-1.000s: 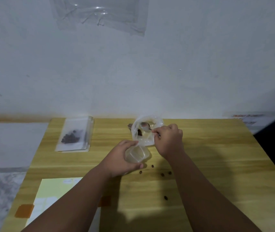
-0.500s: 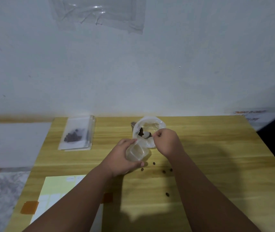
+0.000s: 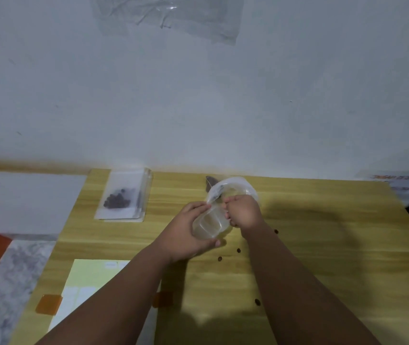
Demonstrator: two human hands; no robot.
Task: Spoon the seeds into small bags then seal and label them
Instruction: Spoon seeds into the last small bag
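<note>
Near table [image 3: 322, 245] far edge, both hands' fingers grip small bag [image 3: 209, 224]; rt side open.

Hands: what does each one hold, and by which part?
Left hand holds the small clear bag around its side. Right hand is closed; what it grips cannot be told.

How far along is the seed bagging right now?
One filled bag with dark seeds already lies on the bag stack at the table's far left. In hand: the left hand holds a small clear bag open while the right hand works at its mouth; the spoon isn't clearly visible. Still left: sealing, labelling from the label sheet, and stray seeds on the table.
</note>
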